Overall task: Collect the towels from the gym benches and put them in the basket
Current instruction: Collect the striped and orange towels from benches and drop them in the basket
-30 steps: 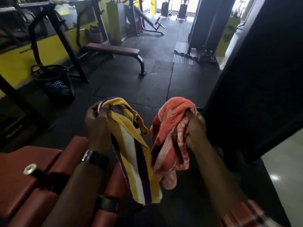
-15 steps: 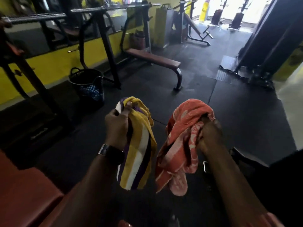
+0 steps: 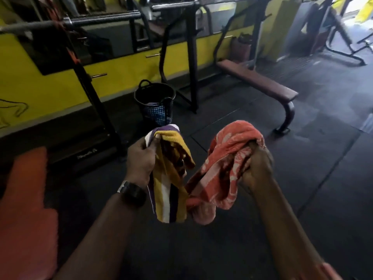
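Observation:
My left hand (image 3: 140,160) grips a yellow towel with white and purple stripes (image 3: 171,178), which hangs down from the fist. My right hand (image 3: 255,168) is closed on a bunched orange towel with a pale pattern (image 3: 224,170). Both towels hang side by side at chest height over the dark floor. A black mesh basket (image 3: 155,98) with two handles stands on the floor ahead, just above and beyond my left hand, near the yellow wall. Some blue-white cloth shows through its mesh.
A red padded bench (image 3: 26,209) sits at the lower left. A flat brown bench (image 3: 256,79) on a curved black leg stands right of the basket. Black rack uprights (image 3: 191,63) and a barbell (image 3: 70,21) line the yellow wall. Dark rubber floor (image 3: 302,168) spreads to the right.
The view has swung left and moved forward. The basket now sits nearer and more central, directly ahead of my left hand. Both hands still hold their towels.

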Motion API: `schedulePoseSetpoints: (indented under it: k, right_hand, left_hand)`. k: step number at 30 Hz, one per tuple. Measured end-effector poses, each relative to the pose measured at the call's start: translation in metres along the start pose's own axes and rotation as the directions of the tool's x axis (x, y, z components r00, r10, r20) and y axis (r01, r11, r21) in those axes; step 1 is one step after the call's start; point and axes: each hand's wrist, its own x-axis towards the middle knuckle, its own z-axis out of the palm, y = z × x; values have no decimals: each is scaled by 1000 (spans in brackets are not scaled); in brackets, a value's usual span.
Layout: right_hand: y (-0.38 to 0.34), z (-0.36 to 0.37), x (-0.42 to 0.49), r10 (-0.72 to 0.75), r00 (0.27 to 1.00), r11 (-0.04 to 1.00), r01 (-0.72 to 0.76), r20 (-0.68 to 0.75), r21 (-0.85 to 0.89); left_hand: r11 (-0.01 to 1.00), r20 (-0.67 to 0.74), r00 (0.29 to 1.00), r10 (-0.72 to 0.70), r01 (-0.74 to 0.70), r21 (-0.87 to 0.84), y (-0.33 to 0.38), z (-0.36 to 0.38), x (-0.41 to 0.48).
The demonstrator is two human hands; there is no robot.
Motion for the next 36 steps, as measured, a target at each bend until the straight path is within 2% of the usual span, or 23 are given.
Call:
schedulePoseSetpoints:
  k: [4,9,13,18,21,25,29,34,36]
  right_hand:
    - [-13,36,73,-6,999,1000,7,43,-14]
    - [-26,93,178,8,996,1000,-9,91,4]
    - [-28,158,272,29,993,999,-30,115,13]
    - [-48,240,368,50,988,998,-53,145,17]
    - [-63,283,417,45,982,997,-55,184,50]
    - [-80,342,492,43,971,998,-55,234,44]
    - [-85,397,565,72,961,997,-78,266,12]
    - [-84,465,657,132,946,990,-141,298,9]
    - [-83,492,702,172,930,984,-180,326,-6]
  left_hand:
    - [996,-97,994,-58,52,-69,9,30,58]
    - [970,-121,986,-114,84,-227,19,78,152]
    - [950,-114,987,-117,77,-303,33,111,265]
    - [946,-134,988,-71,25,-324,75,140,391]
    - [949,-161,987,20,-70,-309,102,159,453]
    - [928,-239,948,210,-270,-257,142,189,540]
    - [915,-330,885,329,-385,-119,173,222,622]
    - [876,-436,768,469,-468,117,201,265,720]
    - [837,-484,687,542,-490,241,207,281,764]
